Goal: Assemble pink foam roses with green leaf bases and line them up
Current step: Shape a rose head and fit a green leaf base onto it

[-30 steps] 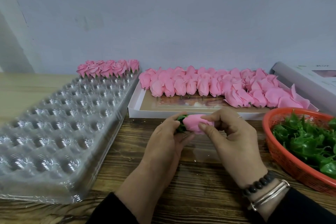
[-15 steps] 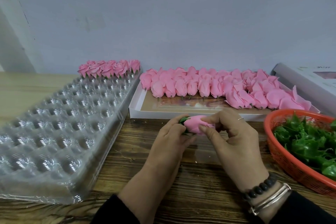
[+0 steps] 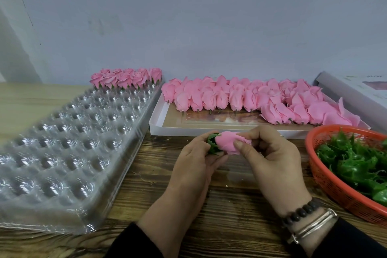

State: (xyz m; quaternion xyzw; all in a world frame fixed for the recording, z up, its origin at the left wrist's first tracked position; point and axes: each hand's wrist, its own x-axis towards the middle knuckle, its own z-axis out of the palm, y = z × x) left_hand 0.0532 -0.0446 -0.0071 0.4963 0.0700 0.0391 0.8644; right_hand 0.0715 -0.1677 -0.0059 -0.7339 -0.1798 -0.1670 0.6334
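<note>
Mid-assembly at frame centre: left hand pinching green leaf base, right hand gripping pink foam rose. Next, probably: seating in clear blister tray, upper left.

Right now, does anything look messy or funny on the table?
A little. In the white box, the roses on the right have tipped sideways into a loose pile, while the left ones lie in neat rows. Nothing looks spilled or broken.

We see a small craft workshop: a wooden surface crowded with a clear dimpled tray, boxed foam roses, a basket of leaf bases.
</note>
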